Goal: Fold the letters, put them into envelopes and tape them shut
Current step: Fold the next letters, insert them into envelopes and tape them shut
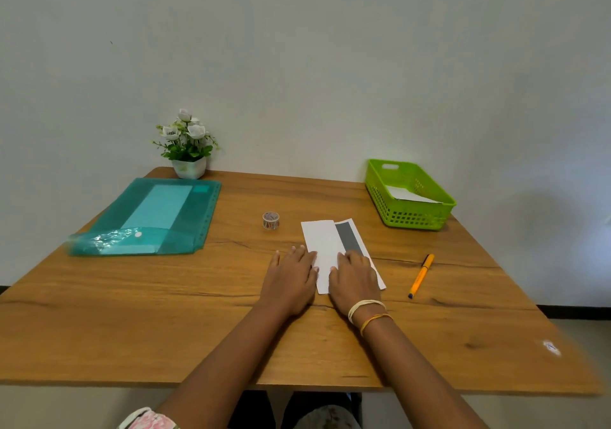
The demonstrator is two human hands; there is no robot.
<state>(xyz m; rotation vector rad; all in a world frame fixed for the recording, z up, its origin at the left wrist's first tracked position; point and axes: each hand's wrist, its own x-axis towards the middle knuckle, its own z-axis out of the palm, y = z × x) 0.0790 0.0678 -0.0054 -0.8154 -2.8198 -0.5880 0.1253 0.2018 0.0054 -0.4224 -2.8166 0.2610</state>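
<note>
A white envelope (325, 241) lies lengthwise in the middle of the wooden table (198, 313), its flap (349, 235) open to the right and showing a grey lining. My left hand (292, 278) lies flat at the envelope's near left edge, fingers straight, fingertips touching the paper. Flat on the near right part of the envelope, over the flap's fold, presses my right hand (353, 278). A small roll of patterned tape (270, 220) stands to the left of the envelope's far end. No separate letter sheet shows.
A teal plastic folder (148, 220) with paper inside lies at the left. A green basket (410, 194) at the back right holds a white envelope. An orange pen (421, 275) lies right of my hands. A potted white flower (186, 146) stands by the wall.
</note>
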